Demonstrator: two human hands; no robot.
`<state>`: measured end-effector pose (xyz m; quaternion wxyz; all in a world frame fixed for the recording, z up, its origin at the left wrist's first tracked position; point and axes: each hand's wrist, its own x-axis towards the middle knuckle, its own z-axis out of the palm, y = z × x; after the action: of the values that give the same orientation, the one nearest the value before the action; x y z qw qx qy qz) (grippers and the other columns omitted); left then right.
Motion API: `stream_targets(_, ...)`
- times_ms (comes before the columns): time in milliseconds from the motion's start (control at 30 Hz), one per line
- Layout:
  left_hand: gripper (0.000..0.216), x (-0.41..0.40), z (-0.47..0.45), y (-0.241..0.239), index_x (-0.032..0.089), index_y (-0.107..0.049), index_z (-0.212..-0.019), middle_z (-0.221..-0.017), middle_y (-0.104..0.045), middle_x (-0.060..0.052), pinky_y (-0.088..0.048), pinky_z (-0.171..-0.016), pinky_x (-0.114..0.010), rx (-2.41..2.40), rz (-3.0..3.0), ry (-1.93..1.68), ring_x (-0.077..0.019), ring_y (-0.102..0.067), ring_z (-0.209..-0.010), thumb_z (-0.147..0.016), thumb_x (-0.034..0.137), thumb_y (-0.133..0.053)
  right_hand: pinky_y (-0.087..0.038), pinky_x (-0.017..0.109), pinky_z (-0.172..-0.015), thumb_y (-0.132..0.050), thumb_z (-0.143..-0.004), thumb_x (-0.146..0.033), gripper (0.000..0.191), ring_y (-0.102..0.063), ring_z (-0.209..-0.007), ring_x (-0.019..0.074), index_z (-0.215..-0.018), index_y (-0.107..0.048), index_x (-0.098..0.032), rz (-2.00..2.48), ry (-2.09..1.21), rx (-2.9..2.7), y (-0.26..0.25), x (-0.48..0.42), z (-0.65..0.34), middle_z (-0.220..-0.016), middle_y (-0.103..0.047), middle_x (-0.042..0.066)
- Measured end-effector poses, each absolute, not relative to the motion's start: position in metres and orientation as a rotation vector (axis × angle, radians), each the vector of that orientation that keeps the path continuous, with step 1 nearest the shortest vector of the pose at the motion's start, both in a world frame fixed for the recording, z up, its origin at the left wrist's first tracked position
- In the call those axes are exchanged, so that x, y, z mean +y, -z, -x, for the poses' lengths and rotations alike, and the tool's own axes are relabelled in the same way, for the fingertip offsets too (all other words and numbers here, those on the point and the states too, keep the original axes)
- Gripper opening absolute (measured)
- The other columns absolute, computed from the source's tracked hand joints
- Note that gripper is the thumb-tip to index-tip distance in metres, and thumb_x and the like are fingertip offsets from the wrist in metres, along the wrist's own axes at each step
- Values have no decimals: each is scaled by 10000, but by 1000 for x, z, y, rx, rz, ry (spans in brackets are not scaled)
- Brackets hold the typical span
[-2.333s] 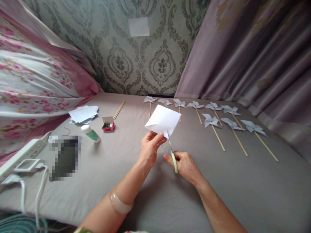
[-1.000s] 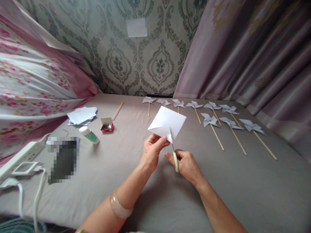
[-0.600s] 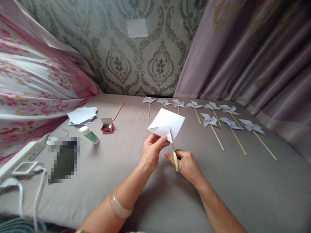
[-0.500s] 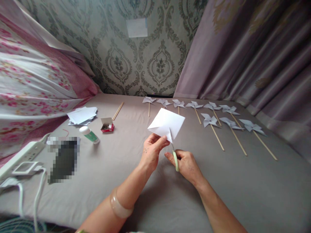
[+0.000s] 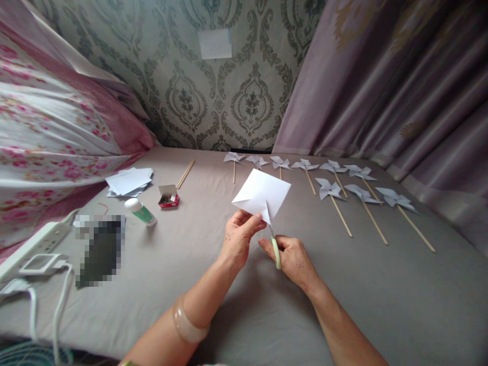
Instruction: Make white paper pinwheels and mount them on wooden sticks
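Observation:
My left hand [image 5: 238, 239] pinches the lower corner of a white paper square [image 5: 263, 193] and holds it up above the grey bed sheet [image 5: 198, 264]. My right hand [image 5: 292, 256] is closed round the pale green handles of small scissors [image 5: 275, 249]. Their blades point up into the paper's lower corner, where a slit shows. Both hands are close together at the middle of the view.
Several white paper pinwheels on wooden sticks [image 5: 331, 190] lie in rows at the back right. To the left are a stack of white paper [image 5: 128, 181], a small red box [image 5: 168, 196], a glue stick [image 5: 140, 211], loose sticks [image 5: 185, 174], and a white power strip [image 5: 34, 244].
The paper was turned a little in my left hand and the scissors' blades have gone further into its lower corner. Over the last half second, hardly anything moved.

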<state>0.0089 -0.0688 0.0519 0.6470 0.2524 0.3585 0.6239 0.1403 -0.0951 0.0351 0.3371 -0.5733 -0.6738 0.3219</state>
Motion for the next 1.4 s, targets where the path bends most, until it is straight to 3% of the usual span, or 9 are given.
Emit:
stream_targets(400, 267, -69, -9, -53, 145, -683, -804, -775, -677, -8, -493, -702, -249, 833, -576, -1411, -111, -618, -691, -598, 242, -823, -233, 244, -470, -545, -779, -634, 550, -308, -501, 84, -492, -440, -177, 1533, -878, -1755, -34, -94, -140, -499, -317, -43)
stream_targets(633, 221, -62, -4, -48, 146, -654, -732, -731, -644, 10, -463, -662, -218, 843, -587, -1457, -86, -571, -649, -603, 261, -791, -307, 237, -496, -571, -799, -577, 448, -432, -536, 115, -613, -522, -172, 1509, -1057, -1920, -36, -96, -144, -556, -513, -18)
stream_targets(733, 222, -53, 6, -49, 158, -591, -651, -681, -611, 31, -450, -636, -206, 878, -540, -1549, -80, -553, -626, -572, 255, -775, -306, 233, -485, -558, -802, -603, 475, -425, -530, 110, -617, -540, -165, 1466, -1157, -1945, -37, -95, -148, -554, -509, -23)
stream_targets(900, 208, -46, 19, -53, 177, -524, -597, -653, -610, 37, -445, -637, -209, 943, -492, -1593, -91, -562, -613, -531, 220, -716, -304, 250, -476, -425, -805, -728, 633, -397, -509, 117, -692, -640, -143, 1450, -1100, -1648, -40, -87, -162, -531, -456, -19)
stream_targets(1033, 125, -50, 16, -51, 180, -573, -613, -630, -607, 20, -420, -600, -214, 1005, -643, -1462, -106, -540, -586, -545, 242, -658, -303, 258, -464, -443, -810, -712, 619, -395, -514, 127, -805, -675, -138, 1401, -971, -1346, -38, -80, -176, -545, -457, -9)
stream_targets(1267, 55, -59, 9, -53, 183, -602, -575, -584, -579, 12, -378, -598, -221, 1085, -961, -1240, -132, -496, -609, -562, 236, -602, -296, 240, -488, -673, -703, -529, 370, -344, -532, 99, -695, -569, -174, 1324, -1025, -1171, -44, -79, -179, -568, -398, -53)
stream_targets(1400, 50, -59, 9, -53, 178, -632, -582, -602, -593, 9, -368, -583, -214, 1087, -968, -1245, -127, -491, -611, -570, 226, -629, -270, 234, -476, -690, -656, -465, 380, -294, -520, 87, -566, -429, -205, 1341, -1051, -1180, -47, -81, -173, -540, -338, -65)
